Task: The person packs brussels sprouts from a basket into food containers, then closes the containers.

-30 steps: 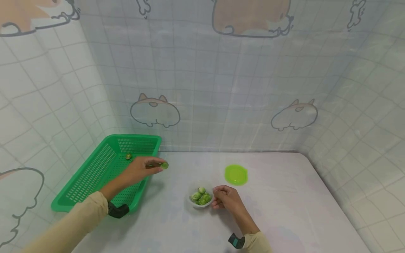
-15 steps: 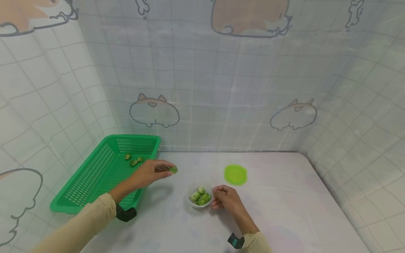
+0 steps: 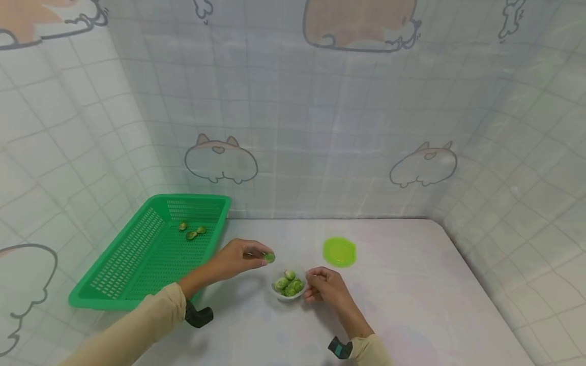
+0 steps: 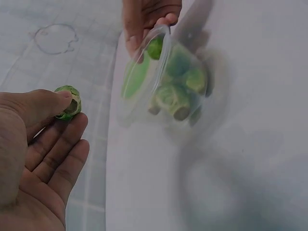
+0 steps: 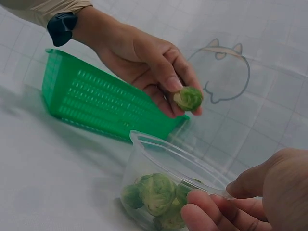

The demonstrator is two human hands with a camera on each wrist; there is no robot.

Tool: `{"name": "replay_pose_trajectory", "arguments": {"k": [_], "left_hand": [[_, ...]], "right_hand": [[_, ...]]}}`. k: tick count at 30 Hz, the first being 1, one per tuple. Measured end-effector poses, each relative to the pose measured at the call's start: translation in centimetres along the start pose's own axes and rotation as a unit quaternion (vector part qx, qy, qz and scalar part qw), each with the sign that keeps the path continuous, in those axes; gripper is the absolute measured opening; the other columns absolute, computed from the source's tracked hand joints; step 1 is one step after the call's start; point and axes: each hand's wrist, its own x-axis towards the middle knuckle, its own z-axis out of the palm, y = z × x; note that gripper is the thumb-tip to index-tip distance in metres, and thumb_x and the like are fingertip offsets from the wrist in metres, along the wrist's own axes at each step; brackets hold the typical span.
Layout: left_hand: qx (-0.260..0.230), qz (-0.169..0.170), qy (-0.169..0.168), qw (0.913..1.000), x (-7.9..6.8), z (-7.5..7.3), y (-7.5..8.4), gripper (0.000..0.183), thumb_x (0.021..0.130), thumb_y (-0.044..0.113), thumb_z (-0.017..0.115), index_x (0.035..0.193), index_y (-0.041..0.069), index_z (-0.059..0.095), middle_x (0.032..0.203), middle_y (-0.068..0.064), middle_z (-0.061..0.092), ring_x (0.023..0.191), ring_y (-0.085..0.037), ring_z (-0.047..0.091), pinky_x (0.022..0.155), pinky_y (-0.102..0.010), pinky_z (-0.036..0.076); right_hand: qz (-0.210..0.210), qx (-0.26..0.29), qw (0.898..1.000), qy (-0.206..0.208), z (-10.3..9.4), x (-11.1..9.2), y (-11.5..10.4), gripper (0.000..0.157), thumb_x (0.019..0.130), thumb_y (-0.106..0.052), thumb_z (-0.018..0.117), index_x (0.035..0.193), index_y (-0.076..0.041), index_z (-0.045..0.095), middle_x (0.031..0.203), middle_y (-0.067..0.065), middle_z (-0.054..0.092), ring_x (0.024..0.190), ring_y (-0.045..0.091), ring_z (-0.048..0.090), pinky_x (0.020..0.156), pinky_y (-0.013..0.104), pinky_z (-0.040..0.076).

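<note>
Above a pale table [image 3: 412, 290], a person's left hand [image 3: 235, 259] pinches one Brussels sprout [image 3: 269, 257] to the left of a clear tub [image 3: 286, 298] holding more sprouts; the right hand [image 3: 328, 287] grips its right rim. Three loose sprouts [image 3: 191, 235] lie in a green basket [image 3: 155, 269], left.

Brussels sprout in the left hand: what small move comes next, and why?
Probably move the sprout over the clear container: the left hand pinches it just outside, other Brussels sprouts lie inside, and the right hand holds the container.
</note>
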Motion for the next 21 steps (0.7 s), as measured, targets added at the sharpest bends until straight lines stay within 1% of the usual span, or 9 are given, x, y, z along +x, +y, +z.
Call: {"name": "replay_pose_trajectory", "arguments": {"k": [3, 10, 15, 21], "left_hand": [[-0.009, 0.012, -0.012, 0.9998, 0.6, 0.9, 0.0, 0.027, 0.094, 0.024, 0.074, 0.120, 0.019, 0.073, 0.108, 0.002, 0.074, 0.098, -0.016, 0.071, 0.088, -0.027, 0.057], [-0.026, 0.023, -0.036, 0.9987, 1.7, 3.2, 0.2, 0.026, 0.093, 0.022, 0.076, 0.118, 0.017, 0.073, 0.111, 0.004, 0.074, 0.101, -0.015, 0.070, 0.092, -0.029, 0.056], [-0.016, 0.025, -0.044, 0.9986, 2.4, 4.5, 0.6, 0.026, 0.093, 0.021, 0.075, 0.119, 0.016, 0.073, 0.109, 0.004, 0.074, 0.098, -0.013, 0.070, 0.092, -0.028, 0.056], [0.008, 0.024, -0.046, 0.9986, 3.0, 6.0, 0.7, 0.025, 0.093, 0.022, 0.075, 0.117, 0.014, 0.073, 0.106, 0.004, 0.075, 0.094, -0.010, 0.070, 0.090, -0.027, 0.056]], "right_hand": [[0.002, 0.001, 1.000, 0.002, 0.0, 0.0, 0.0, 0.039, 0.101, -0.022, 0.063, 0.124, 0.009, 0.058, 0.081, 0.007, 0.068, 0.068, 0.018, 0.071, 0.066, 0.036, 0.063], [0.003, 0.000, 1.000, -0.001, 0.0, 0.1, 0.0, 0.041, 0.101, -0.023, 0.062, 0.125, 0.009, 0.058, 0.080, 0.007, 0.068, 0.067, 0.019, 0.071, 0.065, 0.036, 0.062], [0.001, -0.004, 1.000, 0.001, 0.1, -0.1, -0.2, 0.041, 0.101, -0.023, 0.063, 0.124, 0.009, 0.058, 0.080, 0.007, 0.068, 0.068, 0.019, 0.071, 0.065, 0.037, 0.063], [-0.001, -0.006, 1.000, 0.001, 0.1, 0.0, -0.3, 0.039, 0.101, -0.022, 0.062, 0.123, 0.009, 0.058, 0.080, 0.006, 0.068, 0.067, 0.018, 0.071, 0.064, 0.036, 0.062]]}}
